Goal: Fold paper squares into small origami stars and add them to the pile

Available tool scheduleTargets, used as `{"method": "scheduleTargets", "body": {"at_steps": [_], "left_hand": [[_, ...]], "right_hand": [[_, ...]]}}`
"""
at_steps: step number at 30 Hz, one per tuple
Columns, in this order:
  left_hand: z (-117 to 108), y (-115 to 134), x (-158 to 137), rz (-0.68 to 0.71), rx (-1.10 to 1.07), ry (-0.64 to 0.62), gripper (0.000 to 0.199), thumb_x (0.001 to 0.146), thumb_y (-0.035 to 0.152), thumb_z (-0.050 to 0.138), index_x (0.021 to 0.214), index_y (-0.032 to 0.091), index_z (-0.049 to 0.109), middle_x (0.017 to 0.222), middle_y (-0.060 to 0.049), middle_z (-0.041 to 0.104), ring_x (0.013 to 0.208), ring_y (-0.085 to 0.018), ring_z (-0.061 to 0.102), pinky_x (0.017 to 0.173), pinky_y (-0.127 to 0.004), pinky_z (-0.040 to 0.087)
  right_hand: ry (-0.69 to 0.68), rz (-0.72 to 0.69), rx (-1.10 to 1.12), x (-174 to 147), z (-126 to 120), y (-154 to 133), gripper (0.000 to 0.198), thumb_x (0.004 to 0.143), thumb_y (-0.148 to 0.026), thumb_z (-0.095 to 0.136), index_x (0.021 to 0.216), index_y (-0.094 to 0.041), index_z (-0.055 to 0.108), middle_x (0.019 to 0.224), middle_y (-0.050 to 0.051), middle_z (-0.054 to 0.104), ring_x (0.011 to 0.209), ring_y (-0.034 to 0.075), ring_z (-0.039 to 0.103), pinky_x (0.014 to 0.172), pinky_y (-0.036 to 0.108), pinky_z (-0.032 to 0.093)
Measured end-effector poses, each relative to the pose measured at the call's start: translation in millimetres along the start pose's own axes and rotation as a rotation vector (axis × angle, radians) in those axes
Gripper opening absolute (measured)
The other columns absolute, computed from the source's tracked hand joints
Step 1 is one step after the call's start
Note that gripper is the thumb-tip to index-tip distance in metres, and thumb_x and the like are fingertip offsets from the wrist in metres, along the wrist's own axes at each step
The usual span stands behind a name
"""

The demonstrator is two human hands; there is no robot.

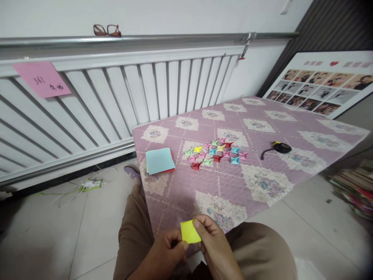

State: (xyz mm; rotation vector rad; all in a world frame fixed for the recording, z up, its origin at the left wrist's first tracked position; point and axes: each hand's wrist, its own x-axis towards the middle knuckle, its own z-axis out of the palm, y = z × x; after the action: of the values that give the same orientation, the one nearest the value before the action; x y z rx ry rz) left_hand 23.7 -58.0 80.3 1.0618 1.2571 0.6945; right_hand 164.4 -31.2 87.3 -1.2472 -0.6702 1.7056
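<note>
"What could spoil it?"
"The left hand (170, 247) pinches the yellow paper square (190, 232) near eight o'clock, the right hand (214, 239) near two, fingers almost closed. Uneven thumb pressure could, I'd judge, skew the fold."
"And the edges?"
"The square is held at the tablecloth's (183, 194) near corner, so a loosened pinch might drop it overboard. Room opens at twelve, bounded by the paper stack (159, 160) at eleven and folded paper pieces (217, 158) at one."
</note>
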Motion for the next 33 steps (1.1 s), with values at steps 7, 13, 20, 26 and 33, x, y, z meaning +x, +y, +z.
{"method": "scheduleTargets", "body": {"at_steps": [7,13,20,26,33], "left_hand": [[0.4,-4.9,3.9,-0.017,0.007,0.027,0.018,0.073,0.031,0.054,0.064,0.016,0.053,0.056,0.001,0.055,0.054,-0.011,0.046,0.055,-0.023,0.033],[0.4,-4.1,2.6,-0.017,-0.026,0.001,0.017,0.073,0.029,0.056,0.065,0.015,0.055,0.057,0.0,0.055,0.055,-0.011,0.047,0.056,-0.023,0.035],[-1.4,-1.6,4.8,-0.009,-0.088,-0.04,0.024,0.073,0.037,0.061,0.069,0.014,0.057,0.062,0.0,0.056,0.056,-0.01,0.045,0.054,-0.022,0.033],[-6.5,-4.4,5.7,0.007,-0.032,-0.043,0.025,0.079,0.038,0.056,0.069,0.015,0.056,0.06,0.001,0.057,0.053,-0.01,0.046,0.056,-0.023,0.034],[-7.0,-4.4,5.6,0.024,-0.032,-0.027,0.026,0.08,0.037,0.055,0.065,0.016,0.054,0.06,0.0,0.057,0.056,-0.011,0.049,0.058,-0.023,0.036]], "right_hand": [[0.018,-0.008,-0.05,-0.6,-0.6,1.4,0.036,0.068,-0.053,0.071,0.068,-0.02,0.058,0.055,-0.005,0.054,0.048,0.01,0.044,0.048,0.022,0.033],[0.045,-0.04,-0.137,0.0,1.2,1.7,0.039,0.067,-0.057,0.068,0.065,-0.021,0.055,0.053,-0.005,0.051,0.046,0.01,0.041,0.047,0.022,0.031],[0.063,-0.079,-0.166,0.2,3.8,-3.9,0.041,0.068,-0.059,0.067,0.064,-0.021,0.052,0.051,-0.006,0.048,0.045,0.009,0.039,0.046,0.022,0.029],[0.06,-0.147,-0.223,3.0,1.7,-5.1,0.037,0.069,-0.057,0.068,0.074,-0.021,0.059,0.059,-0.004,0.052,0.051,0.011,0.045,0.048,0.022,0.034],[0.093,-0.332,-0.358,4.7,-1.3,-1.6,0.04,0.069,-0.059,0.067,0.083,-0.021,0.064,0.068,-0.001,0.057,0.061,0.014,0.051,0.057,0.025,0.041]]}}
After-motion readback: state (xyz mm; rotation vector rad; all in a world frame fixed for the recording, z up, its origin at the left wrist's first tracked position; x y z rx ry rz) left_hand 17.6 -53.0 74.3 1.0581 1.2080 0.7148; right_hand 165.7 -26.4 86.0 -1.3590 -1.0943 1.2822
